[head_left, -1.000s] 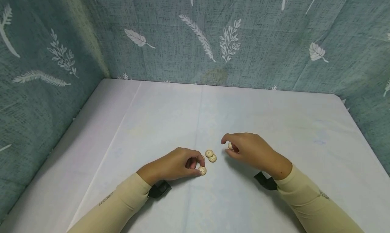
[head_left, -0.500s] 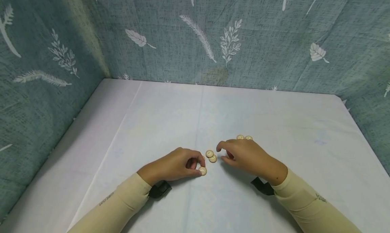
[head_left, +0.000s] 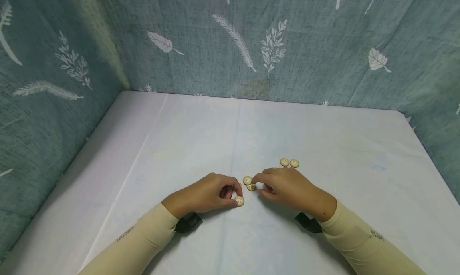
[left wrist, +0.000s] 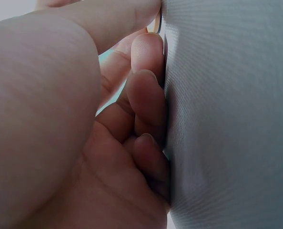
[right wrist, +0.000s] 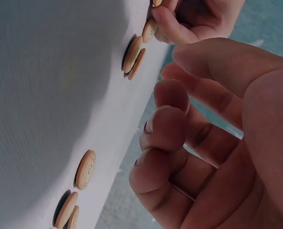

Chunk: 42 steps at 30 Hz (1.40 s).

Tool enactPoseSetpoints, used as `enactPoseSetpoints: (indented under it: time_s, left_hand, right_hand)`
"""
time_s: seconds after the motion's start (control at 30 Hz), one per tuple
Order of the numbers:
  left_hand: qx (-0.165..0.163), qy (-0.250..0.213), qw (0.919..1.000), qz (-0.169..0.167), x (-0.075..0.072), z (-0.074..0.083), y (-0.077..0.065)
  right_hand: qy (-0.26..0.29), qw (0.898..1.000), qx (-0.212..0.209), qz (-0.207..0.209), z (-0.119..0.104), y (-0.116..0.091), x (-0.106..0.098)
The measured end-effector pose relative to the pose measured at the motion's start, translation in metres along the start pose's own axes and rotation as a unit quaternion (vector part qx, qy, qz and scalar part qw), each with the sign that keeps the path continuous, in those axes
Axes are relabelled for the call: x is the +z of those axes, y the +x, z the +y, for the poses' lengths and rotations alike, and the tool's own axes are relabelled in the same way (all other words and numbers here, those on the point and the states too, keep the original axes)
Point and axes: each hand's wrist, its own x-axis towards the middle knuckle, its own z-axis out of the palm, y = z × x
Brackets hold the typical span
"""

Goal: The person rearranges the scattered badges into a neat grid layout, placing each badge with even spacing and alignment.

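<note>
My left hand [head_left: 213,193] rests on the table, thumb and index finger pinching a pale wooden button [head_left: 239,201] at its edge. Another button [right wrist: 149,30] lies by its index fingertip, mostly covered in the head view. Just right of that, a button [head_left: 247,180] partly overlaps a second button [head_left: 251,187]. My right hand [head_left: 287,189] hovers at this pair, index fingertip right at the lower one, thumb apart and nothing between them. In the right wrist view its other fingers curl loosely. The left wrist view shows the left fingertips against the cloth.
Beyond my right hand two buttons [head_left: 289,163] lie side by side, with another button [right wrist: 85,170] near them, largely hidden behind the hand. A white cloth covers the table [head_left: 194,131]. Green leaf-patterned fabric [head_left: 201,39] rises along its back and sides.
My right hand has moved left and slightly down, from the buttons at the right to the overlapping pair, uncovering two buttons behind it. The left hand stays in place.
</note>
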Motion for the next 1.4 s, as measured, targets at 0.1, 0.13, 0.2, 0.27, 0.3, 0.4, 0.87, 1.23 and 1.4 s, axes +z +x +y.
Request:
enactPoseSetpoints:
  time_s: [0.1, 0.13, 0.2, 0.27, 0.3, 0.4, 0.87, 1.23, 1.4]
  left_hand:
    - [-0.001, 0.0, 1.0, 0.0, -0.0009, 0.0005, 0.0002]
    - [-0.003, 0.0, 1.0, -0.001, -0.0009, 0.0008, 0.0001]
    - [-0.005, -0.001, 1.0, -0.004, -0.001, 0.0015, -0.0002]
    - [-0.005, -0.002, 1.0, -0.006, -0.0012, 0.002, -0.0004]
    - [-0.004, -0.002, 1.0, -0.006, -0.0013, 0.0022, -0.0005]
    - [-0.002, -0.001, 1.0, -0.005, -0.0021, 0.0022, -0.0003]
    - [-0.004, 0.003, 1.0, -0.003, -0.0013, 0.0016, 0.0005]
    - [-0.002, -0.001, 1.0, -0.003, -0.0011, 0.0011, 0.0006]
    - [-0.002, 0.001, 1.0, -0.002, -0.0013, 0.0015, 0.0004]
  right_hand:
    - [-0.006, 1.0, 0.002, -0.007, -0.0016, 0.0005, -0.0005]
    - [-0.004, 1.0, 0.002, -0.01, -0.0021, 0.0005, -0.0006]
    - [0.002, 1.0, 0.004, -0.015, -0.0026, 0.0005, 0.0002]
    - [0.007, 1.0, 0.005, -0.017, -0.0028, 0.0002, 0.0013]
    - [0.009, 1.0, 0.008, -0.019, -0.003, 0.0003, 0.0019]
    - [0.011, 0.999, 0.016, -0.027, -0.0035, 0.0008, 0.0029]
    - [0.022, 0.998, 0.022, -0.057, -0.0016, 0.0014, 0.0084]
    - [0.02, 0.998, 0.018, -0.064, -0.0021, 0.0022, 0.0089]
    - [0.015, 0.998, 0.019, -0.058, -0.0019, 0.0016, 0.0087]
